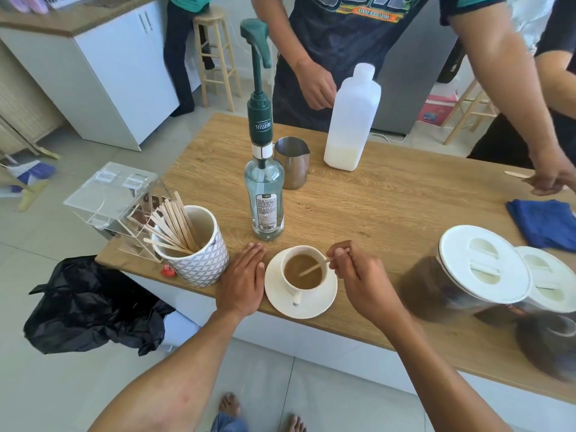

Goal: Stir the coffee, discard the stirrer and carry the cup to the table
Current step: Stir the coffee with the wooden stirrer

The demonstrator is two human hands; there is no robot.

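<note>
Head view: nothing steadies the cup (291, 287) of milky coffee (299, 265) on its saucer (313, 310) near the counter (389, 213) edge, so a brisk stir could slop it over. The left hand (244, 277) lies flat, fingers straight, on the counter just beside the saucer; the right hand (358, 271), beyond the cup, pinches the wooden stirrer (313, 268), tip in the coffee.

Cup (290, 286) boxed in: syrup bottle (265, 198) just far of it, stirrer pot (202, 266) left, w/ left hand (244, 282) flat in the gap btwn pot & saucer (311, 310). Right hand (358, 275), pinching stirrer (314, 267), takes cup's right side. Jars (483, 266) block near right. Bare countertop (389, 207) far-right of cup, up to blue cloth (542, 222). Near side of saucer open to counter edge.
</note>
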